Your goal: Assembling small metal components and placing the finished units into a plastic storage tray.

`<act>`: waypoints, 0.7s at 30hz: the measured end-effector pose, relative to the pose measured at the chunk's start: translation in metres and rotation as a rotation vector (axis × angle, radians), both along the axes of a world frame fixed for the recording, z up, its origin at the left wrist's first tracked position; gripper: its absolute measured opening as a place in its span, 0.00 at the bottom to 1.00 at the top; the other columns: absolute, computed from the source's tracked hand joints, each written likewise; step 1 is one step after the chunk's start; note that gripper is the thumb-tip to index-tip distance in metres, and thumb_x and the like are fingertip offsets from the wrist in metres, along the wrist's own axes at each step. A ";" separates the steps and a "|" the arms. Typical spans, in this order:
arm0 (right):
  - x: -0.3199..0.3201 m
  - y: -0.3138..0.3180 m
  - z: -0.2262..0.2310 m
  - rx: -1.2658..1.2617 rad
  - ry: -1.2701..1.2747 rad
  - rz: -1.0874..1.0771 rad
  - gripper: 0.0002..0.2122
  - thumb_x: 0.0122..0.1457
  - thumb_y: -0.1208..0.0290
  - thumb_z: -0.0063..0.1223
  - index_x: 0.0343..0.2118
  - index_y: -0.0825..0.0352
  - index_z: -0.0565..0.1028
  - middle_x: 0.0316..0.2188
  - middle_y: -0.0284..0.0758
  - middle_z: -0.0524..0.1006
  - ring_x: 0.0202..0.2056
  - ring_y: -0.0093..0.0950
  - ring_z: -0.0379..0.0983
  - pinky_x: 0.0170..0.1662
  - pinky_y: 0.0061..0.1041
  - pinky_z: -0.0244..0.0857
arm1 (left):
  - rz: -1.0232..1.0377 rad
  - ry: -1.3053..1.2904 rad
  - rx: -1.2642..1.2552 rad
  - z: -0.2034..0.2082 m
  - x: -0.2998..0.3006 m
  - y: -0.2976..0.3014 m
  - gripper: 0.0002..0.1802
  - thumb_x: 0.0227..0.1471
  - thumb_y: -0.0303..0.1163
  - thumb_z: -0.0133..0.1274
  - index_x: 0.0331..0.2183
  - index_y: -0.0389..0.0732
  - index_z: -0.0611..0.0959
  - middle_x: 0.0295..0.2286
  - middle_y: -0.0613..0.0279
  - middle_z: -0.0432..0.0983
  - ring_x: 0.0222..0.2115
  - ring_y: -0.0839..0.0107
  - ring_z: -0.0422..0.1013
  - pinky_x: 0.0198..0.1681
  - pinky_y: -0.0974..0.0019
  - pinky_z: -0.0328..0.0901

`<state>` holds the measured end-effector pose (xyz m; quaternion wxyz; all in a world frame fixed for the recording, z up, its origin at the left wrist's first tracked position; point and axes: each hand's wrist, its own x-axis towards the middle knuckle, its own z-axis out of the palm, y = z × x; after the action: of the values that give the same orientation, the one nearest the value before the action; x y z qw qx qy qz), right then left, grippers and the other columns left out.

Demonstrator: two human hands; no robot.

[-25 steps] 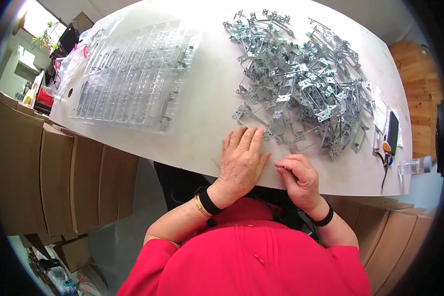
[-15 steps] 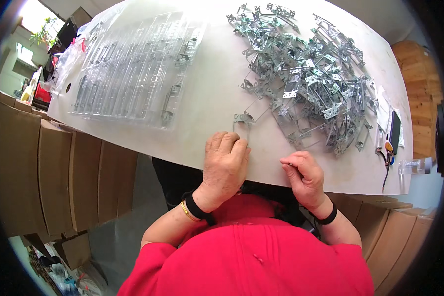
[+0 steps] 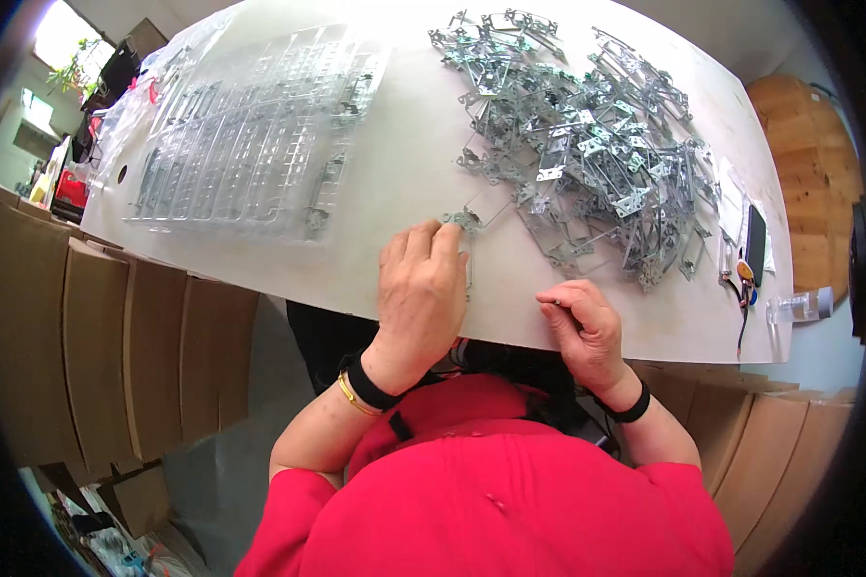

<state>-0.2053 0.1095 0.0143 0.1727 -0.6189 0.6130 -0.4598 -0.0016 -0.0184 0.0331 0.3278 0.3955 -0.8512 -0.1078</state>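
Note:
My left hand [image 3: 420, 279] is over the near part of the table, its fingers stretched forward and close together. The fingertips reach the edge of a thin metal bracket [image 3: 464, 220] with wire rods; one rod runs down beside the hand. Whether the fingertips press on the bracket is hard to see, and the thumb is hidden. To the right, near the table's front edge, my right hand [image 3: 587, 332] is closed, thumb against forefinger, on a small dark thing too small to name. Beyond it lies a large tangled heap of similar metal brackets [image 3: 597, 144].
Clear plastic trays [image 3: 250, 144] with long slots, some holding metal parts, lie on the left of the white table [image 3: 404, 125]. At the right edge are a black phone-like object [image 3: 755, 240], a cable and a clear bottle [image 3: 803, 306]. Cardboard boxes [image 3: 154, 356] stand left.
My left hand has moved forward to the bracket, its fingers straighter. My right hand stays closed at nearly the same place. The whole view has shifted slightly.

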 end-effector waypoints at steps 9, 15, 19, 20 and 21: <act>-0.001 0.002 -0.004 -0.012 -0.012 0.009 0.07 0.61 0.82 0.63 0.41 0.68 0.83 0.36 0.40 0.80 0.35 0.34 0.78 0.39 0.28 0.72 | 0.049 -0.157 0.191 0.004 -0.009 -0.035 0.13 0.59 0.29 0.57 0.44 0.33 0.84 0.40 0.42 0.79 0.44 0.45 0.75 0.49 0.49 0.69; -0.001 0.003 -0.004 -0.025 -0.047 0.030 0.07 0.60 0.82 0.64 0.41 0.68 0.82 0.35 0.39 0.80 0.35 0.35 0.78 0.38 0.29 0.72 | -0.007 -0.033 0.292 -0.002 -0.022 -0.061 0.12 0.60 0.30 0.54 0.38 0.30 0.85 0.35 0.39 0.81 0.39 0.42 0.76 0.47 0.49 0.70; -0.003 0.003 -0.003 -0.032 -0.055 0.054 0.07 0.59 0.83 0.64 0.40 0.68 0.82 0.35 0.40 0.80 0.35 0.36 0.78 0.38 0.30 0.72 | -0.018 -0.123 0.420 0.004 -0.027 -0.067 0.12 0.58 0.28 0.54 0.36 0.29 0.86 0.33 0.40 0.82 0.36 0.45 0.79 0.44 0.52 0.72; -0.003 0.003 -0.004 -0.033 -0.058 0.051 0.07 0.59 0.83 0.64 0.40 0.68 0.82 0.35 0.40 0.80 0.35 0.36 0.78 0.38 0.30 0.72 | -0.015 -0.086 0.480 0.004 -0.027 -0.068 0.12 0.57 0.28 0.54 0.36 0.29 0.86 0.32 0.41 0.83 0.35 0.48 0.80 0.43 0.53 0.73; -0.004 0.003 -0.004 -0.037 -0.047 0.052 0.07 0.59 0.83 0.64 0.40 0.68 0.82 0.35 0.40 0.80 0.35 0.36 0.78 0.38 0.30 0.72 | -0.012 -0.046 0.539 0.003 -0.027 -0.069 0.12 0.56 0.27 0.54 0.37 0.30 0.87 0.31 0.42 0.84 0.34 0.51 0.82 0.41 0.55 0.74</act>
<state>-0.2092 0.1129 0.0104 0.1875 -0.6266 0.5840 -0.4807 -0.0291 -0.0869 0.0357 0.1907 0.4656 -0.8013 -0.3237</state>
